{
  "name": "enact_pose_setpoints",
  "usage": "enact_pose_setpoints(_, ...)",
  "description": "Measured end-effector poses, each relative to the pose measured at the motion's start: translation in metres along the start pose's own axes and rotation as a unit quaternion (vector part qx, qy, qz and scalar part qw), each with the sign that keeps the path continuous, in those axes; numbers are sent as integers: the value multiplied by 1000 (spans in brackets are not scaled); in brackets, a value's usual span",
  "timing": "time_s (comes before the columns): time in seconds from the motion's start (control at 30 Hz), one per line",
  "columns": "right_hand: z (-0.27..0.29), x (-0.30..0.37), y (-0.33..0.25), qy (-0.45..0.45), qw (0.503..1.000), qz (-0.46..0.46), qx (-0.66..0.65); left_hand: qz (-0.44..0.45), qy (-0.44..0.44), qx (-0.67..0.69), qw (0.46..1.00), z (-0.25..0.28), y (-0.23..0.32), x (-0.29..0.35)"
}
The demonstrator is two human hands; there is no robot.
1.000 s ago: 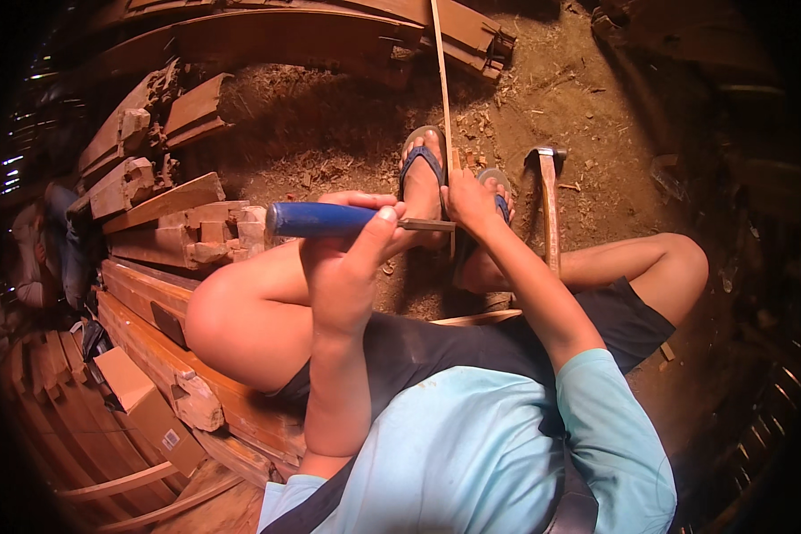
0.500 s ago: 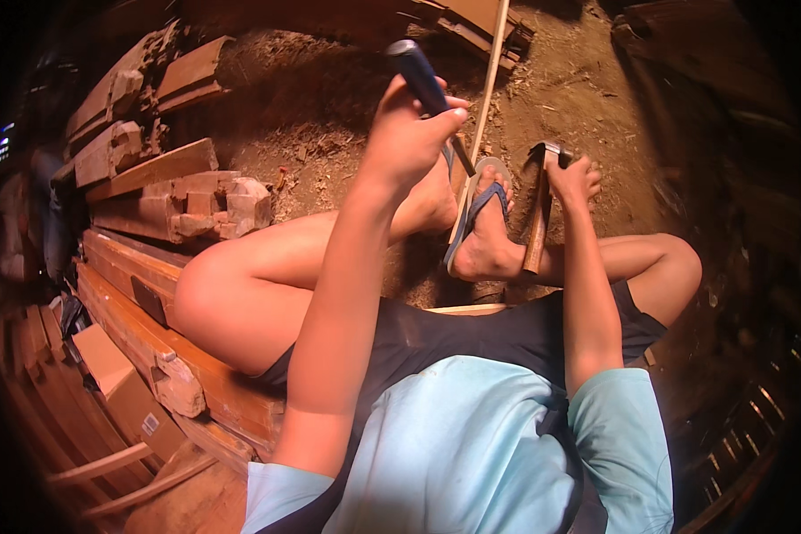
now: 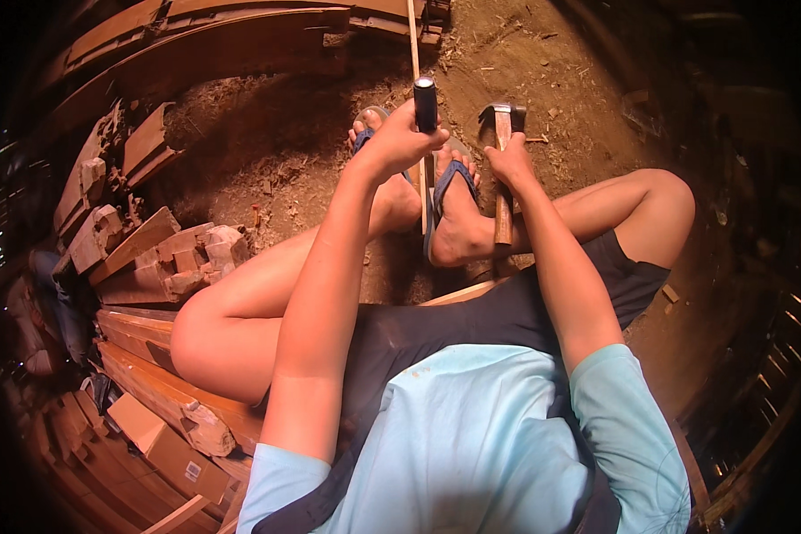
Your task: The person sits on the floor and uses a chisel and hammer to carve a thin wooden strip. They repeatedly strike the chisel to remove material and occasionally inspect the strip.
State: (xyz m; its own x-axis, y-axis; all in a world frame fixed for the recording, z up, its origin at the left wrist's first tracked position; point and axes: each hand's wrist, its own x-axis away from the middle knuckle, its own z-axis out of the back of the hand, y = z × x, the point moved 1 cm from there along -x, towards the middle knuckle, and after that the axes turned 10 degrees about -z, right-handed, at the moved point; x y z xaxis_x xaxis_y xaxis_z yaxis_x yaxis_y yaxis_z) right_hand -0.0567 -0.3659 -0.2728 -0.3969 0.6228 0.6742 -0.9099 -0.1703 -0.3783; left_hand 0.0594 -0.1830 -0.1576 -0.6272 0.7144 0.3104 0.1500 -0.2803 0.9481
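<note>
My left hand (image 3: pixel 399 141) is closed round the dark handle of a chisel (image 3: pixel 425 109), whose metal-capped end points up. The chisel's blade runs down over a narrow, pale wood strip (image 3: pixel 414 40) between my sandalled feet; whether its edge touches the wood I cannot tell. To the right, my right hand (image 3: pixel 513 162) grips a claw hammer (image 3: pixel 504 209) near its head. The hammer's wooden handle hangs down toward my shin, and its steel head sits above my fingers, apart from the chisel.
Rough-cut timbers (image 3: pixel 173 262) are piled along the left, with a cardboard box (image 3: pixel 165 445) beside them lower down. Long boards (image 3: pixel 231 53) lie at the far left. Wood shavings (image 3: pixel 298 165) litter the dirt floor. At the left edge, another person's leg (image 3: pixel 67 311) shows dimly.
The chisel has gone from a slant to nearly upright and lower in my left hand. My right hand has brought the hammer nearer to it. The whole view has shifted too.
</note>
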Motion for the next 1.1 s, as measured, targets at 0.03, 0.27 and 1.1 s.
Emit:
enact_pose_setpoints(0.03, -1, -1, 2, 1, 1000, 0, 1, 1, -4, 5, 1000, -2, -4, 1)
enact_pose_setpoints(0.27, -4, -4, 1, -3, 1000, -11, 7, 52, -5, 5, 999, 4, -28, 10)
enact_pose_setpoints(1.1, 3, 1, -4, 25, 999, 8, 30, -79, 90, -204, 972, -14, -15, 21)
